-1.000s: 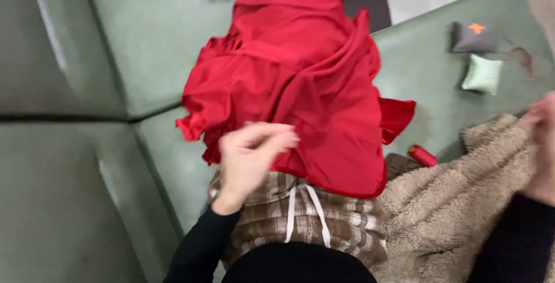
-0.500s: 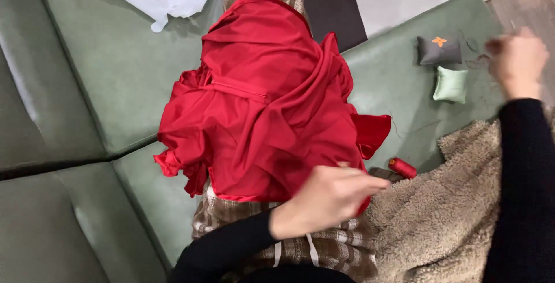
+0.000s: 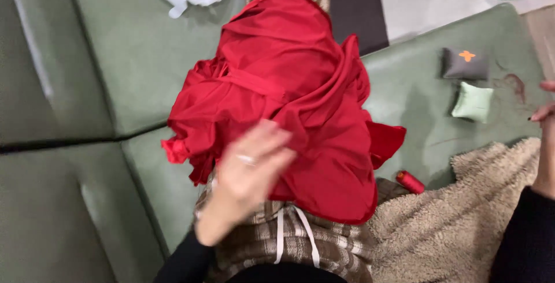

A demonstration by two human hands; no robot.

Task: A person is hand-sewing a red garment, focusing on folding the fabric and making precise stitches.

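Our left hand (image 3: 248, 170) rests open-fingered on the red cloth (image 3: 283, 98) across our lap, steadying it; our right hand (image 3: 543, 112), empty and slack, hovers above the fleece (image 3: 451, 225).

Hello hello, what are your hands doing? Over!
Left hand open, blurred, over crumpled red fabric garment. Right hand open, empty, at frame edge. Small red thread spool beside garment.
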